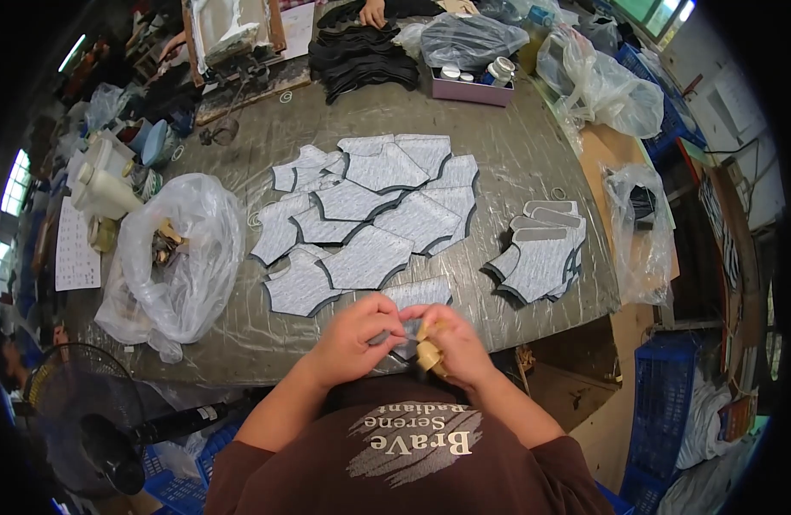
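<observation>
At the table's near edge, my left hand (354, 338) is closed with its fingertips pinching a small grey piece (379, 337). My right hand (462, 350) is closed around a tan object (429, 354) whose kind I cannot make out. The two hands meet at the fingertips, over a grey cut piece (419, 293) that they partly cover. Beyond them lies a spread of overlapping light grey fabric pieces (371, 256) with dark edges and curved cut-outs. To the right sits a smaller stack of similar pieces (537, 262) with grey strips on top.
Left on the plastic-covered table (241, 330) stands an open clear bag (183, 266) of tan scraps. Black pieces (361, 60) are stacked at the back, by another person's hand (372, 12). A pink box (471, 91) holds bottles. A fan (87, 412) stands at lower left.
</observation>
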Action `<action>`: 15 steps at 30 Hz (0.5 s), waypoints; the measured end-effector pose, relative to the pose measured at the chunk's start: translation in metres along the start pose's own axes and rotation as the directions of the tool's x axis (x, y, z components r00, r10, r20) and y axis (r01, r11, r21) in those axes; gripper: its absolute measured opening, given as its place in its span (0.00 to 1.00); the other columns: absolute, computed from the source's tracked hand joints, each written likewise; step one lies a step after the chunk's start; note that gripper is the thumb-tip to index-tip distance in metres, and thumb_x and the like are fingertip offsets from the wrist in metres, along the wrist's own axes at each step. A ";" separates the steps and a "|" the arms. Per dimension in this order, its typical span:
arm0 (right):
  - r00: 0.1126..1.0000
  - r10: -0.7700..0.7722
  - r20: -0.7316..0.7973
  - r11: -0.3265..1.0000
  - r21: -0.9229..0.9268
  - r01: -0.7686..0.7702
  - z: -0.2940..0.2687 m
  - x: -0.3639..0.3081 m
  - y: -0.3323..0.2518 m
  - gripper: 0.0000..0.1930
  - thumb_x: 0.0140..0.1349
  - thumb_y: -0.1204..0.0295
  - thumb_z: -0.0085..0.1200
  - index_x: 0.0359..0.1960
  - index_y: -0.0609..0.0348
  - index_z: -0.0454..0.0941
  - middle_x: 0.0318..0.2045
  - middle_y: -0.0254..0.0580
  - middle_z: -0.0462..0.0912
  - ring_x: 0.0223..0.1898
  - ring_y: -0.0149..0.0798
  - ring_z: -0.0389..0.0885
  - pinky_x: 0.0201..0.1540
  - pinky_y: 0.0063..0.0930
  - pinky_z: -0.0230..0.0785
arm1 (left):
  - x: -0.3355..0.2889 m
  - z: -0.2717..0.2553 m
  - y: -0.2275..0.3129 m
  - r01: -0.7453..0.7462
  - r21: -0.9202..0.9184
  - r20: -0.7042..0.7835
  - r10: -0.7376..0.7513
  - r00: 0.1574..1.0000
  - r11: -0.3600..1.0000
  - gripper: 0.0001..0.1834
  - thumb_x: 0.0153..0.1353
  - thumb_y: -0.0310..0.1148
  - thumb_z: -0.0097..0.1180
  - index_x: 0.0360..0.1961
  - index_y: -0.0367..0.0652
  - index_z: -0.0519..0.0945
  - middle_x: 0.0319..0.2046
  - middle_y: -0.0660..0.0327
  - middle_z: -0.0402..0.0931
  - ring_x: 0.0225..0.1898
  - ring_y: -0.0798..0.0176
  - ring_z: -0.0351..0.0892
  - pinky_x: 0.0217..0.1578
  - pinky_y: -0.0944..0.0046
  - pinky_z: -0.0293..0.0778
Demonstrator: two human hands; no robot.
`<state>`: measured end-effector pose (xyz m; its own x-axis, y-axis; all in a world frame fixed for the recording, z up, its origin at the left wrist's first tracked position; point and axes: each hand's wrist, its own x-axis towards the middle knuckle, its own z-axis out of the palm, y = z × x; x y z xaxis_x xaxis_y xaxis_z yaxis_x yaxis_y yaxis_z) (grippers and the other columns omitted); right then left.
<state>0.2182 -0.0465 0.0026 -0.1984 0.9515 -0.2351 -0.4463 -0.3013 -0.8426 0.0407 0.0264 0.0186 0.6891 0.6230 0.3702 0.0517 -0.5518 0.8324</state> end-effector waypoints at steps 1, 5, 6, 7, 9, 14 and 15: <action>0.983 -0.053 -0.177 0.993 0.098 0.071 -0.007 0.000 -0.007 0.05 0.66 0.74 0.39 0.33 0.56 0.67 0.29 0.33 0.70 0.28 0.26 0.67 0.31 0.20 0.66 | -0.004 -0.002 -0.005 0.106 -0.036 -0.070 -0.108 0.992 0.994 0.08 0.49 0.21 0.61 0.32 0.37 0.77 0.34 0.59 0.74 0.30 0.64 0.74 0.30 0.68 0.70; 0.876 -0.311 -0.367 0.878 0.240 0.413 -0.057 -0.006 -0.021 0.03 0.64 0.73 0.43 0.32 0.54 0.68 0.27 0.42 0.75 0.22 0.33 0.73 0.26 0.27 0.70 | -0.009 -0.002 -0.015 0.513 -0.302 -0.265 -0.588 0.765 0.804 0.03 0.53 0.23 0.60 0.29 0.38 0.78 0.23 0.63 0.76 0.23 0.73 0.72 0.24 0.73 0.67; 0.877 -0.309 -0.369 0.878 0.243 0.412 -0.054 -0.006 -0.022 0.03 0.64 0.73 0.43 0.32 0.54 0.68 0.27 0.42 0.75 0.22 0.33 0.73 0.26 0.27 0.70 | -0.007 -0.003 -0.020 0.597 -0.501 -0.216 -0.758 0.615 0.627 0.03 0.54 0.23 0.59 0.29 0.37 0.77 0.24 0.62 0.77 0.23 0.74 0.71 0.24 0.74 0.67; 0.820 -0.467 -0.332 0.863 -0.374 0.340 -0.050 -0.005 -0.021 0.02 0.63 0.73 0.45 0.32 0.55 0.69 0.24 0.41 0.74 0.21 0.35 0.73 0.25 0.28 0.69 | -0.004 -0.002 -0.020 0.615 -0.543 -0.190 -0.798 0.572 0.571 0.03 0.55 0.25 0.58 0.29 0.37 0.77 0.22 0.62 0.77 0.19 0.75 0.69 0.20 0.77 0.64; 0.826 -0.555 -0.104 0.367 -0.921 0.131 -0.038 -0.003 -0.021 0.04 0.57 0.73 0.55 0.33 0.55 0.74 0.20 0.40 0.69 0.19 0.42 0.74 0.23 0.31 0.68 | 0.006 0.000 -0.020 0.641 -0.563 -0.144 -0.825 0.546 0.522 0.03 0.55 0.25 0.58 0.28 0.37 0.77 0.22 0.61 0.77 0.19 0.75 0.70 0.21 0.76 0.66; 0.814 -0.555 0.171 -0.112 -0.985 0.130 -0.044 0.006 0.001 0.08 0.49 0.71 0.61 0.32 0.50 0.79 0.21 0.36 0.71 0.18 0.43 0.74 0.20 0.36 0.66 | 0.016 0.008 -0.026 0.676 -0.577 -0.080 -0.856 0.511 0.458 0.04 0.53 0.24 0.58 0.26 0.36 0.75 0.22 0.59 0.78 0.19 0.74 0.72 0.21 0.74 0.68; 0.817 -0.550 0.172 -0.121 -0.985 0.126 -0.043 0.006 0.001 0.07 0.49 0.71 0.60 0.32 0.50 0.79 0.22 0.36 0.71 0.18 0.43 0.74 0.20 0.35 0.66 | 0.016 0.009 -0.027 0.696 -0.538 -0.085 -0.852 0.517 0.476 0.04 0.53 0.24 0.58 0.26 0.36 0.75 0.22 0.58 0.78 0.18 0.74 0.72 0.21 0.74 0.68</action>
<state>0.2545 -0.0381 -0.0203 -0.0670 0.9327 0.3543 0.8881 0.2176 -0.4050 0.0572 0.0464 -0.0014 0.2505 0.8391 -0.4830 0.1153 0.4695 0.8754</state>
